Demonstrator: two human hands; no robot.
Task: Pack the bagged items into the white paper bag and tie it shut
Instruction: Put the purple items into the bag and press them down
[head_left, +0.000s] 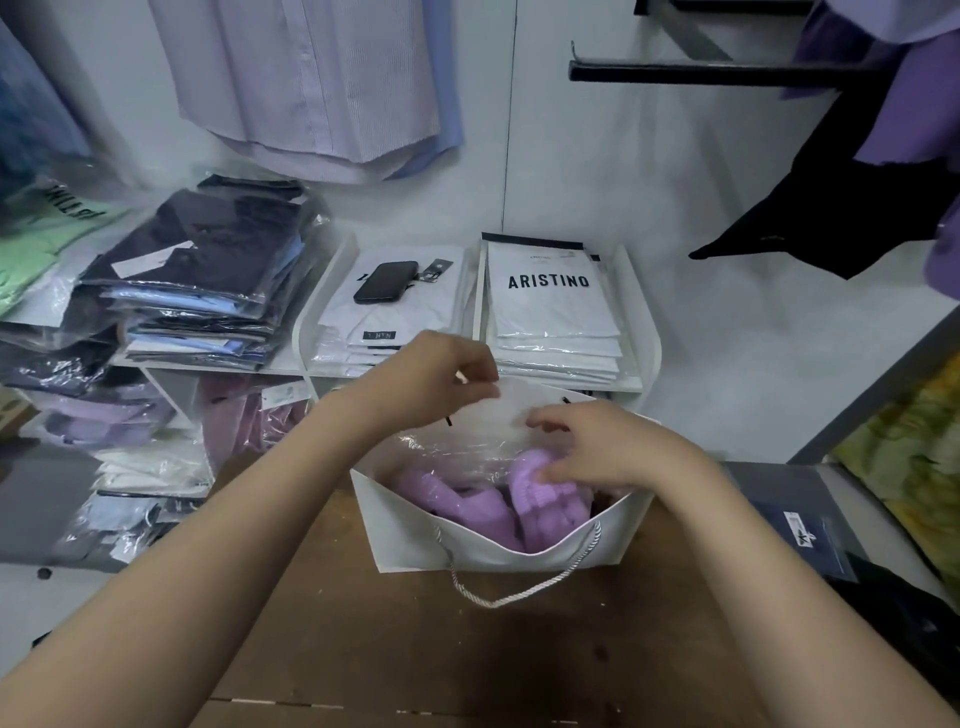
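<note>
The white paper bag stands open on a brown cardboard surface, its twisted rope handle hanging over the near wall. Inside lies a purple knitted garment in a clear plastic bag. My left hand pinches the top edge of the bag's far wall. My right hand reaches into the opening, fingers pressing on the plastic-wrapped purple garment.
Behind the bag stand white shelf trays with stacked bagged shirts, one printed ARISTINO. A black phone lies on the left stack. A pile of dark bagged clothes fills the left. Shirts hang above; a dark packet lies at right.
</note>
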